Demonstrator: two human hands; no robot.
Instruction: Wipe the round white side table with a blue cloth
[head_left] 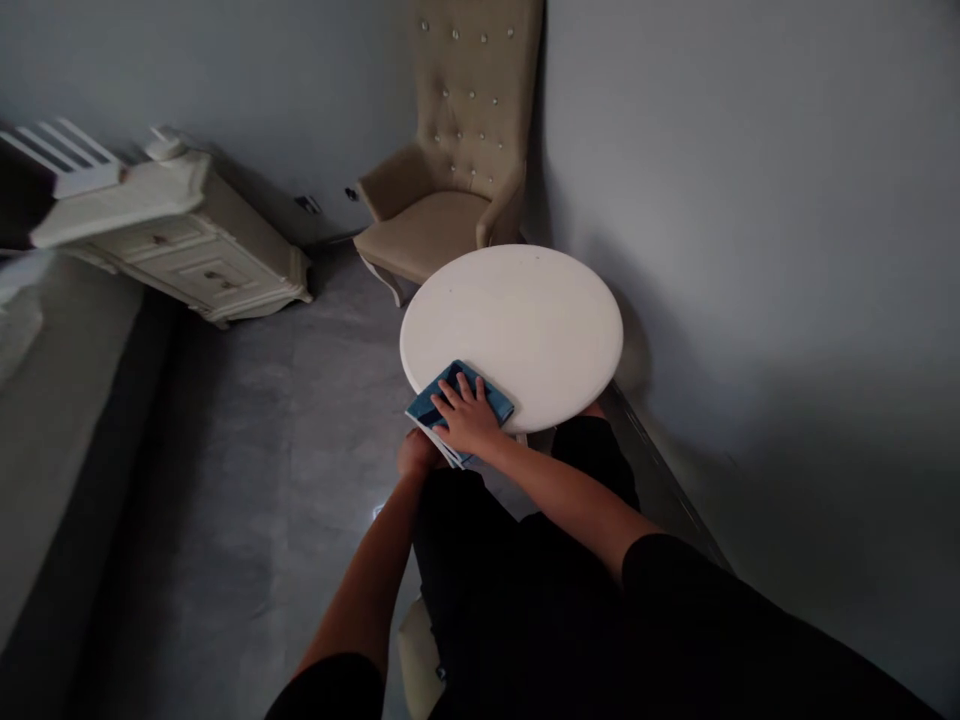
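A flat blue item (491,397) with darker blue patches and white layered edges lies on the near-left rim of the round white table (525,320). Whether it is a folded cloth or a booklet I cannot tell. Its near corner hangs past the table's edge. My right hand (469,415) rests flat on top of it with the fingers spread. At its lower left edge is my left hand (418,453), closed against the overhanging side. Most of the left fingers are hidden under the item.
Behind the table stands a tan buttoned armchair (420,232). A cream cabinet (217,265) with drawers is against the wall at the left. Bed-like furniture (67,400) fills the left edge. A grey wall (750,250) rises close on the right. My legs are under the table's near side.
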